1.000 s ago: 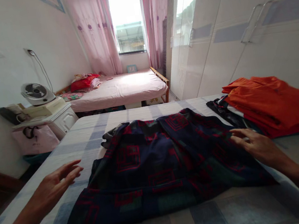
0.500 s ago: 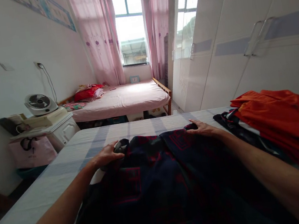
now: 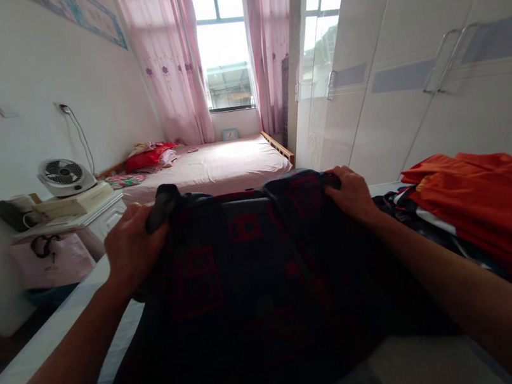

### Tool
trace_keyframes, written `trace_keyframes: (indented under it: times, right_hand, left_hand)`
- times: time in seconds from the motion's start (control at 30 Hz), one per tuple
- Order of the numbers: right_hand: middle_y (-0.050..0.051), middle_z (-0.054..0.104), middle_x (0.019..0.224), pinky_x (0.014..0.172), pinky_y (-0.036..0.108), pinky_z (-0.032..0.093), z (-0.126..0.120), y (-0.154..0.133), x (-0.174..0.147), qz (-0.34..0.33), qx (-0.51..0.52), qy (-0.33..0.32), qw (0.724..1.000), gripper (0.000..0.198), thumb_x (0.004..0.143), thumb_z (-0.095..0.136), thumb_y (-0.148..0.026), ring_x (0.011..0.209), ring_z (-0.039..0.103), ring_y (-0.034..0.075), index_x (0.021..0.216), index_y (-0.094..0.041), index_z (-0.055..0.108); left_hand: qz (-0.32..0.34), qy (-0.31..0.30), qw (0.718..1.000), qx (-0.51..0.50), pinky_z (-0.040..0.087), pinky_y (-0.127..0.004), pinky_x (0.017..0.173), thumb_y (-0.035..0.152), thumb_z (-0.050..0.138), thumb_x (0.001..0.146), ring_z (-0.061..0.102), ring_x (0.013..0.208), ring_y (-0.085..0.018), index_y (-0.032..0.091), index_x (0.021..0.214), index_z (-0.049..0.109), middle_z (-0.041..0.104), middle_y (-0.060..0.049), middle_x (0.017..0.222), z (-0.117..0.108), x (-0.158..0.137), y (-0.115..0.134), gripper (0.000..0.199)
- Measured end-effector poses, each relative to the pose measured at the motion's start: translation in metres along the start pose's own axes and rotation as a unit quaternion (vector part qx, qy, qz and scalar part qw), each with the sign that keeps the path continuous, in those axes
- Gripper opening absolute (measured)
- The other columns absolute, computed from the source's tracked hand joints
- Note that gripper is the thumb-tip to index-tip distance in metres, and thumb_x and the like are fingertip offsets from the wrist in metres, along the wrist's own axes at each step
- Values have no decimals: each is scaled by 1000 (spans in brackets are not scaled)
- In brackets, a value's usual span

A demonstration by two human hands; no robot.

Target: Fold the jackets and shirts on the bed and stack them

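Observation:
A dark garment (image 3: 253,269) with red square outlines hangs stretched between my two hands, its top edge raised above the bed in front of me. My left hand (image 3: 132,241) is closed around its upper left corner. On the other side, my right hand (image 3: 351,194) pinches the upper right corner, beside a flap that looks like a collar. The lower part spreads toward me, and folds and shadow hide its exact shape. The bed (image 3: 76,321) under it has a pale blue-and-white sheet.
A stack of orange clothes (image 3: 494,208) lies at the right, over darker garments. White wardrobes (image 3: 399,55) line that side. At the left, a fan (image 3: 65,175) sits on a cabinet above a pink bag (image 3: 54,260). Another bed (image 3: 227,164) stands by the window.
Both hands have lifted the garment's top edge off the bed, and the left hand has moved left and closer. Its cloth now hangs and covers part of the far bed.

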State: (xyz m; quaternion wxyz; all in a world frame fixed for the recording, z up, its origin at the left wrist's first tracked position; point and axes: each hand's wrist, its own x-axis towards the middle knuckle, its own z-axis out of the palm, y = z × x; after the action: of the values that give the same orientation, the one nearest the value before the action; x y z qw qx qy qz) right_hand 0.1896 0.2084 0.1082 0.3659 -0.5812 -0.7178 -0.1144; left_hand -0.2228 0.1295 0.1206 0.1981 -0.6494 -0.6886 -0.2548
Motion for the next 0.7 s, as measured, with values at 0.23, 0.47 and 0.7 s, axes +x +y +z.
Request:
trace_keyframes:
  times: [0.23, 0.47, 0.7]
  right_hand:
    - [15, 52, 126, 94, 42, 43, 21, 31, -37, 39, 0, -97, 994, 51, 78, 50, -35, 116, 49, 28, 125, -13, 49]
    - [9, 65, 110, 84, 37, 49, -50, 62, -151, 156, 49, -180, 970, 47, 81, 43, -54, 95, 63, 25, 108, -21, 62]
    - [8, 67, 107, 80, 37, 50, -62, 71, -187, 184, 30, -240, 953, 48, 73, 53, -56, 95, 63, 28, 107, -24, 62]
  left_hand:
    - [60, -146, 986, -50, 39, -39, 99, 41, 49, 80, 50, 118, -29, 9, 123, 53, 54, -16, 126, 43, -28, -27, 54]
    - [71, -320, 923, -200, 48, -31, 92, 58, 53, 75, 62, 105, -24, 33, 116, 62, 64, 0, 121, 3, -156, -53, 49]
    - [-70, -396, 907, -128, 53, -32, 79, 60, 60, 65, 65, 94, -28, 32, 106, 67, 70, -3, 103, -20, -187, -64, 51]
